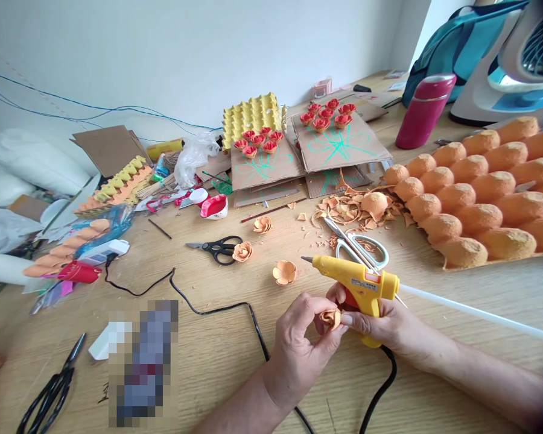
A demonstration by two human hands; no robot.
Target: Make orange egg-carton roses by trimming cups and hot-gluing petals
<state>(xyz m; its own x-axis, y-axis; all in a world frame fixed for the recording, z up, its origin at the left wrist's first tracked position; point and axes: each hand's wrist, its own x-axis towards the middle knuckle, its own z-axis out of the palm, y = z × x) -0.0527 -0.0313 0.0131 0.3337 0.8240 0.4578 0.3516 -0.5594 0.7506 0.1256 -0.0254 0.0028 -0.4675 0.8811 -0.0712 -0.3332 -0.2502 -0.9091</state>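
Between the fingertips of my left hand [298,343] is a small orange egg-carton flower [330,317]. My right hand [389,325] is wrapped round the handle of a yellow glue gun [355,277], its nozzle pointing left and a white glue stick [470,310] jutting from its back. The right thumb also touches the flower's edge. Just beyond my hands lie an open orange flower [285,273], a fuller orange flower [242,252] and another orange flower [263,225]. White-handled scissors [366,250] rest behind the glue gun.
Orange egg trays [475,199] fill the right side, beside carton scraps [339,211]. Red flowers [259,141] stand on cardboard [271,169] at the back. Black-handled scissors [219,247] and black shears [54,386] lie leftward. A black cord [212,310] crosses the table. A pink bottle [425,111] stands back right.
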